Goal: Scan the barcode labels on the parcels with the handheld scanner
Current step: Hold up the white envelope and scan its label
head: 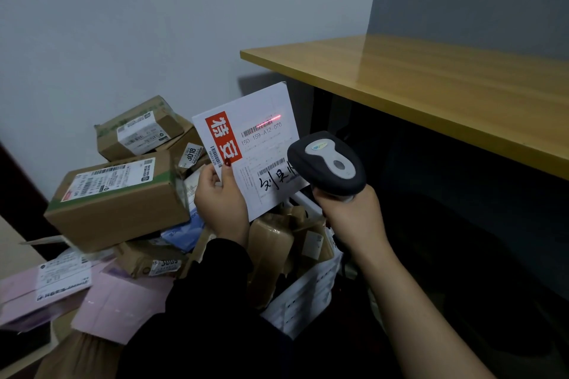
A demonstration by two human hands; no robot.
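My left hand [220,198] holds up a flat white parcel [261,108] by its lower left edge, thumb on the red block with white characters. Its label faces me with barcodes and black handwriting. My right hand [351,212] grips the handle of a dark grey handheld scanner [328,163], just right of and touching or overlapping the parcel's lower right corner. A red laser line [271,118] falls across the upper right of the label, slightly above the top barcode [261,128].
Brown cardboard boxes [117,194] with labels are piled at the left against the wall. Pink mailers [120,301] lie at lower left. A white crate [311,289] holding brown parcels stands below my hands. A wooden desk [431,83] juts out at the right.
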